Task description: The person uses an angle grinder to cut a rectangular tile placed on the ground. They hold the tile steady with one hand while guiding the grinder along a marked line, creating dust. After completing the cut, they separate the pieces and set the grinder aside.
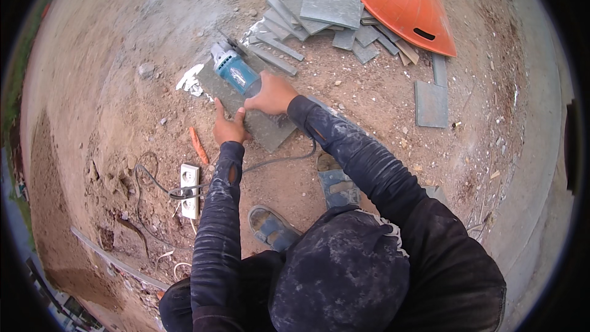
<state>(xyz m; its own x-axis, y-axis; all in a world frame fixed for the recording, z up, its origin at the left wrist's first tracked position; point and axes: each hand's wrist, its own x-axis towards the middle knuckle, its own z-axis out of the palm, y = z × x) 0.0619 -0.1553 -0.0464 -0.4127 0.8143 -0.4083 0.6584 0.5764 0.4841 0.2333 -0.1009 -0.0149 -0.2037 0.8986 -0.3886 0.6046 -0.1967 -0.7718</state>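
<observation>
No lettering or numbers can be read

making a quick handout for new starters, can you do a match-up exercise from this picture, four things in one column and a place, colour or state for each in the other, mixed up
Column one
1. angle grinder
2. socket strip
3. slotted basin-like thing
4. flat slab

Column two
A. orange, beside the tile pile
B. grey, touched by the left grip
C. white, to the left of the left sleeve
D. teal-bodied, held in the right grip

Right pairs: 1-D, 2-C, 3-A, 4-B
</observation>
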